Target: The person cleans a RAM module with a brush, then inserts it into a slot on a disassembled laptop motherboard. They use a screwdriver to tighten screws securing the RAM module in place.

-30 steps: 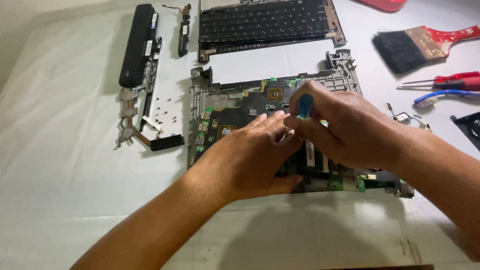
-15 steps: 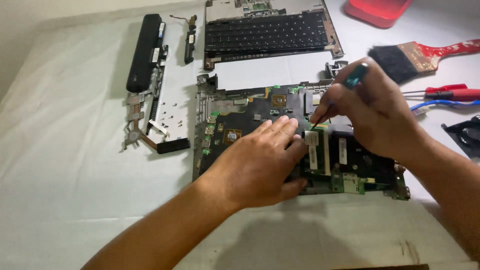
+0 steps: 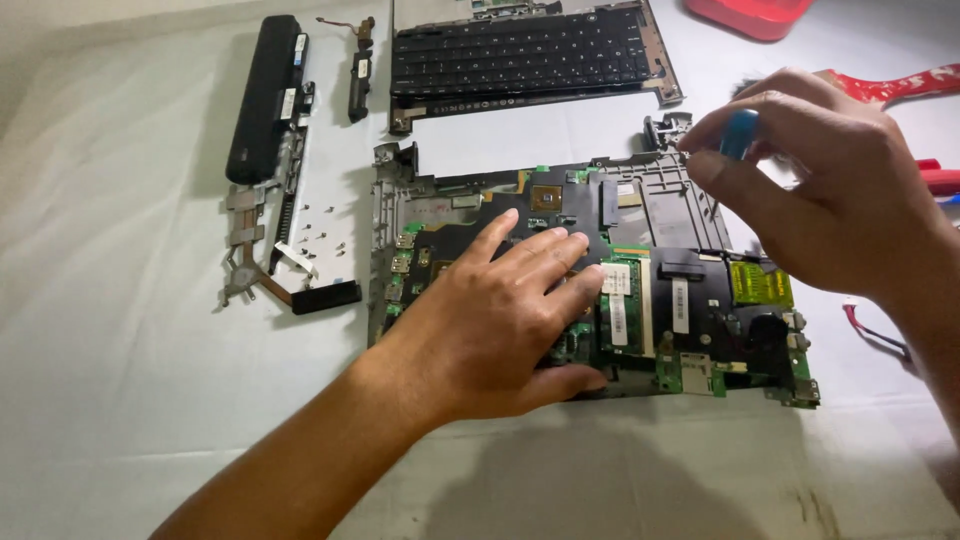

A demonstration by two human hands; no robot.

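A stripped laptop base with its dark motherboard (image 3: 690, 300) lies on the white cloth in the middle of the head view. My left hand (image 3: 495, 320) rests flat on the board's left half, fingers spread, holding nothing. My right hand (image 3: 830, 190) hovers above the board's upper right corner, closed around a screwdriver with a blue handle (image 3: 738, 133); its thin shaft points down toward the grey metal frame (image 3: 660, 195).
A detached keyboard panel (image 3: 520, 55) lies at the back. A black battery (image 3: 265, 95), a copper heat pipe assembly (image 3: 255, 260) and several loose screws (image 3: 320, 235) sit to the left. A red tray (image 3: 750, 15) and a red-handled brush (image 3: 900, 85) are at the back right.
My right hand with the screwdriver has lifted off the middle of the board and moved right and up. My left hand stays pressed on the board.
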